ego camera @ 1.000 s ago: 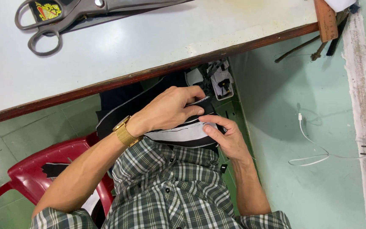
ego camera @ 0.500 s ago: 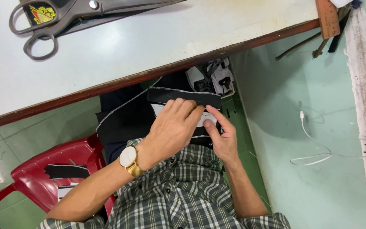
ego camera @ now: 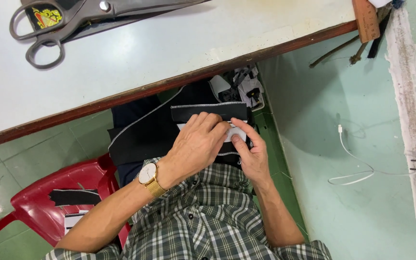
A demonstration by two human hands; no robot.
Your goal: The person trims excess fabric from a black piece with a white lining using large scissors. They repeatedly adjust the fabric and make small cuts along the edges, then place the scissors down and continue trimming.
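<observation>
Below the table edge, on the person's lap, one black fabric piece (ego camera: 208,111) with white stitched edging lies under both hands: the left hand (ego camera: 196,144) presses flat on it with spread fingers, and the right hand (ego camera: 251,151) pinches its white tag. One pair of large scissors (ego camera: 68,19) rests on the white table (ego camera: 169,53), one red plastic chair (ego camera: 49,202) stands beside, and one white cable (ego camera: 357,163) trails over the green floor (ego camera: 343,207).

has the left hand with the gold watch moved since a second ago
Yes: the left hand has slid down the black fabric piece, away from the table edge.

Both forearms reach forward, left hand (ego camera: 196,142) lying palm-down, fingers together, beside the curled right hand (ego camera: 251,151).
</observation>
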